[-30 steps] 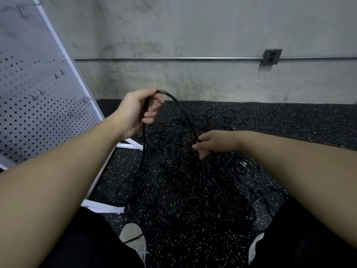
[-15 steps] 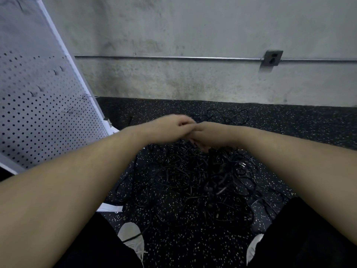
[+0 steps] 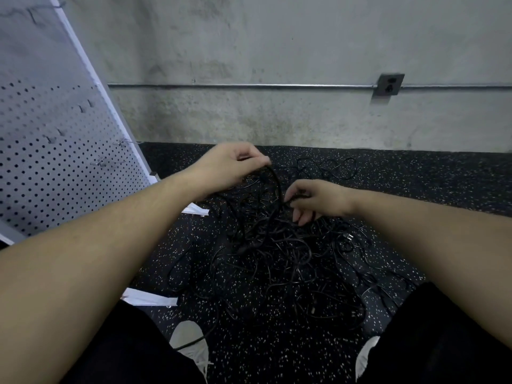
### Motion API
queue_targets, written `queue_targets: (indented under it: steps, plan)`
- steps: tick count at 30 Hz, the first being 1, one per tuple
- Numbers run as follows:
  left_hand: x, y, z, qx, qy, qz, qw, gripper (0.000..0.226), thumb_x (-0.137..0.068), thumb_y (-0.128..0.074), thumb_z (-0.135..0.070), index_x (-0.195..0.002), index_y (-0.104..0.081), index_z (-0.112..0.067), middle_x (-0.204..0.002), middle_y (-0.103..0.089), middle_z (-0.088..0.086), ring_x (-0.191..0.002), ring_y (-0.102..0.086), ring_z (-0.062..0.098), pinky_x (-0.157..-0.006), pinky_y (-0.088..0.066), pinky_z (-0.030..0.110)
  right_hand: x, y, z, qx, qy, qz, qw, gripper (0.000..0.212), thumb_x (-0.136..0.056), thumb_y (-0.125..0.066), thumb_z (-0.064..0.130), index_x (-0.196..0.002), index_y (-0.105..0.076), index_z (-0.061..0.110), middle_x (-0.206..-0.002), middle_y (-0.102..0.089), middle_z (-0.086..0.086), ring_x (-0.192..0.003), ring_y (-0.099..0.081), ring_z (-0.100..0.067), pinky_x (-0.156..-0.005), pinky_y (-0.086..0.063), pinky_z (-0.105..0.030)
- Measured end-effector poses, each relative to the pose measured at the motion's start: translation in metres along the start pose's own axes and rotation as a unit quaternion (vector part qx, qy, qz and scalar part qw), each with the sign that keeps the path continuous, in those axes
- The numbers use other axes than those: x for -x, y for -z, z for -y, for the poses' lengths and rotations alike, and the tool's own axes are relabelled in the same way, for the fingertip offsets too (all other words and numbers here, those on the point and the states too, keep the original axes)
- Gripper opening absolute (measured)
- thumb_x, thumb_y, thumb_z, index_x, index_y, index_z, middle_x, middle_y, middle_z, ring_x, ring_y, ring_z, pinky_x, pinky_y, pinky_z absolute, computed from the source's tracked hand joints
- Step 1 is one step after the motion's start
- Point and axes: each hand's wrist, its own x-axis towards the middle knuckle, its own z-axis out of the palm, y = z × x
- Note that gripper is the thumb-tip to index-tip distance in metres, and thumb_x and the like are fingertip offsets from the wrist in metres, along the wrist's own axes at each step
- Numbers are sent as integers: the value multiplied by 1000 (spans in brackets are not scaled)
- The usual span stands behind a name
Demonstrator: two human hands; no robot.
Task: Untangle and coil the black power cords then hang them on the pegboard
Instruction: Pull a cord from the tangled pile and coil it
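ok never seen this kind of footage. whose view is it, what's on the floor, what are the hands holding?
There is no machine here. A camera worn on a person's head looks down at their own bare arms. On the speckled floor lies a tangled pile of black power cords. The left hand pinches a cord lifted from the pile, and the right hand grips a cord just below it. A white pegboard with hooks leans at the left; no cords hang on it yet.

Glossy black cords point(image 3: 277, 250) (plastic-sheathed, smooth) lie on matt speckled rubbery floor point(image 3: 415, 184); rough concrete wall point(image 3: 277, 45).
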Motion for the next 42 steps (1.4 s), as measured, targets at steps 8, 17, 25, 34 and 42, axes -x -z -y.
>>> queue_targets:
  steps: [8, 17, 25, 34, 42]
  plan:
    - [20, 21, 31, -89, 125, 152, 977, 20, -108, -47, -27, -113, -65, -20, -65, -58, 5, -63, -59, 20, -63, -50, 29, 10, 14, 4, -54, -45, -47, 996, 33, -111, -33, 18, -116, -65, 13, -68, -66, -4, -68, -71, -28, -74, -57, -42]
    - [13, -29, 6, -10, 203, 264, 943, 25, -105, -46, -7, -121, -64, -14, -84, -75, 6, -77, -70, 17, -82, -57, 35, 2, -5, 40, -131, -12, -74, 988, 25, -110, -34, 16, -106, -58, 11, -87, -73, -8, -61, -68, -21, -50, -60, -40]
    - [13, -22, 1, -204, 122, 217, 947, 38, -103, -48, -55, -104, -76, -30, -58, -58, -19, -53, -52, -4, -56, -39, 18, 1, 16, 35, -175, -10, -196, 965, 15, -108, -43, 19, -104, -58, 15, -94, -78, 0, -39, -50, -15, -61, -60, -44]
    - [16, 18, 14, 67, 98, 174, 978, 28, -109, -45, -19, -120, -71, -25, -80, -68, -2, -62, -46, 6, -62, -38, 23, 2, 45, -23, -100, -209, -254, 939, 25, -106, -40, 4, -127, -51, -4, -82, -70, -11, -37, -42, -14, -31, -30, -21]
    - [15, 5, -3, 137, 75, 146, 977, 26, -109, -43, -12, -111, -68, -19, -99, -78, -3, -68, -47, 7, -59, -35, 21, 9, 11, 25, 151, 95, -29, 983, 39, -99, -51, 9, -124, -69, 32, -148, -54, 6, -133, -50, -8, -116, -33, -25]
